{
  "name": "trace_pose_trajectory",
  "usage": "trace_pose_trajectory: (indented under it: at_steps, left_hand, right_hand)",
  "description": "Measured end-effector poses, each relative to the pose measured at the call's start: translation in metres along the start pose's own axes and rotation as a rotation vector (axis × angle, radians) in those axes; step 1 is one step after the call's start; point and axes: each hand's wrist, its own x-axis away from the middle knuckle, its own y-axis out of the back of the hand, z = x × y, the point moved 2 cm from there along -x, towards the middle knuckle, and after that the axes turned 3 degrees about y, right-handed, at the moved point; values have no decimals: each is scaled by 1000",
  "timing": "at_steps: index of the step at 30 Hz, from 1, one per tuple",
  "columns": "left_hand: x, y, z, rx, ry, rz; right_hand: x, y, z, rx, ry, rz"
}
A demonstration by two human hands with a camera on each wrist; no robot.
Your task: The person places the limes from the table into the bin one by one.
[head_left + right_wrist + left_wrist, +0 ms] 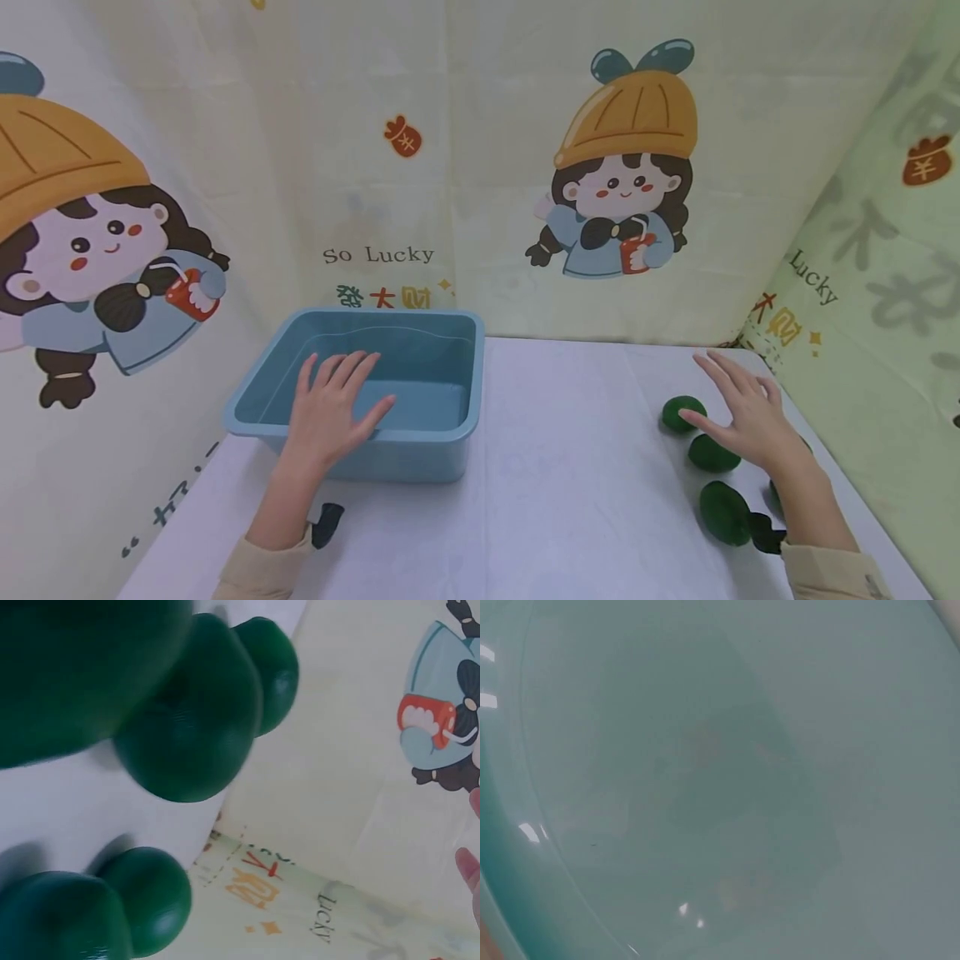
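Observation:
My left hand point(330, 412) hovers over the near rim of a blue plastic basin point(405, 458), fingers spread and holding nothing. The basin's smooth inside point(727, 787) fills the left wrist view, bare apart from reflections and shadow. On the right, my right hand point(750, 421) is held above several dark green, smooth oval fruits, its fingers extended and thumb apart. A far fruit point(681, 412), a middle fruit point(712, 454) and a near fruit point(724, 512) lie in a row; another is mostly hidden behind my right forearm. The right wrist view shows fruits close up point(191, 720) and fingertips point(468, 868) at its edge.
A white cloth covers the table point(562, 467). Printed curtains point(495, 167) stand behind and at both sides, close to the table's edges. Black wrist pieces point(327, 525) show at both sleeves.

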Motion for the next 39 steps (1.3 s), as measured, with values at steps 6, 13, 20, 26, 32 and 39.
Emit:
trace_pose_trajectory:
  at_steps: [6, 13, 20, 26, 32, 39]
  left_hand:
    - [5, 0, 1, -4, -21, -27]
    - [9, 0, 3, 4, -43, -40]
    - [15, 0, 6, 4, -63, -25]
    - [20, 3, 8, 8, -103, -38]
    - [26, 6, 10, 12, -136, -58]
    - [34, 6, 13, 7, -162, -114]
  right_hand:
    - [10, -4, -5, -23, 5, -16]
    - [21, -8, -10, -37, 23, -49]
    - [30, -8, -15, -11, 17, -35]
    - [38, -8, -19, 16, 30, -9]
    - [51, -10, -24, 16, 35, 5]
    - [65, -12, -28, 15, 68, -15]
